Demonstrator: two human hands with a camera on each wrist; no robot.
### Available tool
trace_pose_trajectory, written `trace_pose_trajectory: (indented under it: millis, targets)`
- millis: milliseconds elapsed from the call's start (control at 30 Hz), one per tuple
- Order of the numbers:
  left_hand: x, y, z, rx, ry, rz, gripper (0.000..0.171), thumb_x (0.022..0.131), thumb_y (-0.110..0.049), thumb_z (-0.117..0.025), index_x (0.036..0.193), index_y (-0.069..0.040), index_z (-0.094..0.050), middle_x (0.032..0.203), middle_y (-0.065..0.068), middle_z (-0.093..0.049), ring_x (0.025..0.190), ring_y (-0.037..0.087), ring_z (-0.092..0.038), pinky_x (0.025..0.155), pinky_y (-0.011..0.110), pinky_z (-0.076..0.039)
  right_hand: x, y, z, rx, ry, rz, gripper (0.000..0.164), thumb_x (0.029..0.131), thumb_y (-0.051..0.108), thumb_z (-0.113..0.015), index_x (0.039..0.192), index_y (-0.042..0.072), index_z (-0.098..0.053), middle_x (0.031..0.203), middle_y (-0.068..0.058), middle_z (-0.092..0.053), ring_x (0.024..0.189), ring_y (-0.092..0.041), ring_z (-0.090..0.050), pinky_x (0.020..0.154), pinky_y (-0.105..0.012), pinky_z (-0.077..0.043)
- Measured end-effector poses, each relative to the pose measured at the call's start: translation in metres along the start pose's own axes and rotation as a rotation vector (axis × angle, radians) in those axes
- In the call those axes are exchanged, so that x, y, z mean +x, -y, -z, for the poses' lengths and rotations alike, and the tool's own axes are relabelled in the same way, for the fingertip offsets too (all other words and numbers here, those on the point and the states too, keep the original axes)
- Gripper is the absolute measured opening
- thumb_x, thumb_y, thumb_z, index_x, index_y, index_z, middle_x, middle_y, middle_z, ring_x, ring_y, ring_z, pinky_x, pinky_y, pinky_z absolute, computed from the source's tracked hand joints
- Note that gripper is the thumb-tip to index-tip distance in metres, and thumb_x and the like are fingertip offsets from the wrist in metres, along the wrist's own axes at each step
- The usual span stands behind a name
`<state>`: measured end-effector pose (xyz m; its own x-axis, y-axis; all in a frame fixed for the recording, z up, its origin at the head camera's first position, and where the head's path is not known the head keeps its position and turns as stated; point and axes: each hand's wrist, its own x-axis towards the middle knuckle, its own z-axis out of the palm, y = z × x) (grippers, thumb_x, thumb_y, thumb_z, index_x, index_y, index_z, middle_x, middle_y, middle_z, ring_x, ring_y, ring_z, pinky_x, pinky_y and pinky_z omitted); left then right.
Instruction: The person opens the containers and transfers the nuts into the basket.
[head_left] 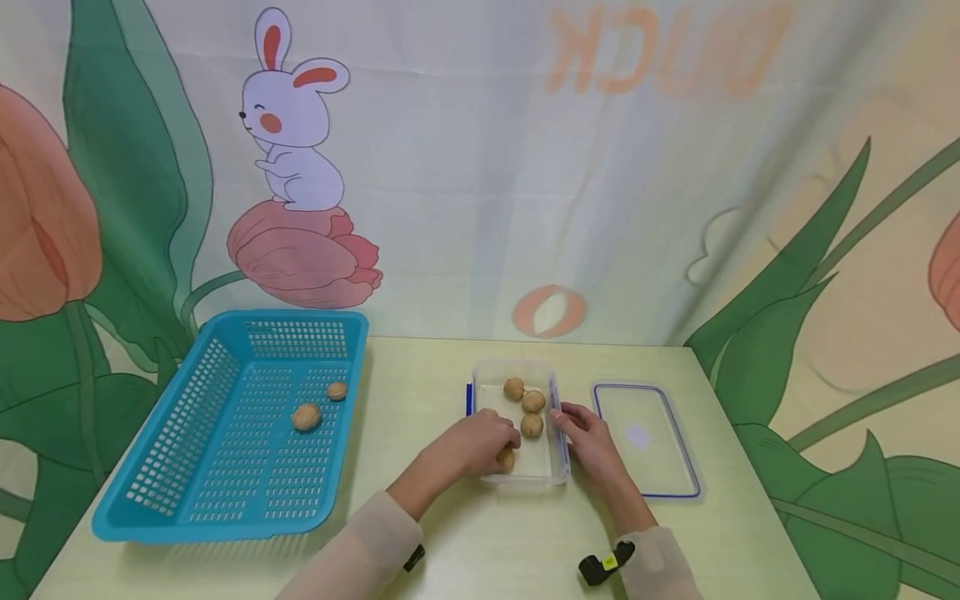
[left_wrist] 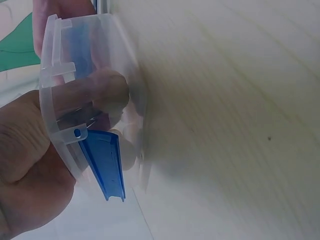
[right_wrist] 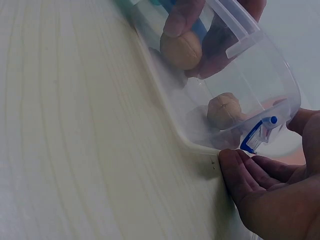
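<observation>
A clear plastic food box [head_left: 528, 481] stands on the table with its top uncovered. Reaching down inside its front left part, my left hand [head_left: 476, 442] pinches a walnut [right_wrist: 181, 50] between thumb and fingers, low near the bottom. Several other walnuts [head_left: 532, 425] lie along the right and far part of the box. At the right wall is my right hand [head_left: 596, 446], its thumb at the rim and its fingers against the outside, holding the box. In the left wrist view a blue latch [left_wrist: 105, 160] hangs unfastened from the box's side.
A blue plastic basket [head_left: 225, 533] with two walnuts [head_left: 306, 417] inside stands at the left. The box's clear lid [head_left: 652, 458], edged with a blue seal, lies flat to the right of the box. A printed curtain [head_left: 465, 167] hangs behind the table [head_left: 510, 542].
</observation>
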<state>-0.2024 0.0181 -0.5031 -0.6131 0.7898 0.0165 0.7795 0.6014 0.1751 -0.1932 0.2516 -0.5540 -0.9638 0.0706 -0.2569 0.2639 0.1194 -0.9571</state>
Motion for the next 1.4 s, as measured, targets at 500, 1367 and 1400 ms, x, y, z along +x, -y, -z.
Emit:
trace_pose_trajectory:
  millis: [500,1367,1400]
  targets:
    - [0.0,0.006,-0.006,-0.115,-0.03,0.033,0.031,0.093,-0.018,-0.079,0.124,-0.015,-0.078,0.107,-0.003,-0.072,0.092,0.012,-0.066,0.086,0.027,-0.056,0.002,-0.003,-0.001,-0.001,-0.007,0.019,0.056,0.108,0.031,-0.065,0.15,-0.003,-0.051,0.152,-0.026,-0.053,0.142,-0.036,-0.049,0.118,-0.058,-0.04]
    - [-0.061,0.031,0.053,-0.332,-0.339,0.196,0.034,0.092,-0.027,-0.086,0.12,-0.01,-0.075,0.112,-0.002,-0.072,0.102,0.015,-0.067,0.092,0.037,-0.059,0.0,0.0,-0.001,-0.004,-0.003,0.008,0.058,0.107,0.032,-0.066,0.15,-0.003,-0.05,0.152,-0.027,-0.052,0.144,-0.037,-0.048,0.12,-0.06,-0.037]
    - [-0.065,0.032,0.055,-0.331,-0.359,0.207,0.034,0.092,-0.027,-0.086,0.12,-0.01,-0.076,0.112,-0.003,-0.072,0.102,0.015,-0.068,0.091,0.037,-0.059,0.0,0.0,-0.001,-0.004,-0.005,0.006,0.058,0.107,0.033,-0.066,0.15,-0.003,-0.05,0.152,-0.026,-0.052,0.144,-0.037,-0.048,0.12,-0.06,-0.037]
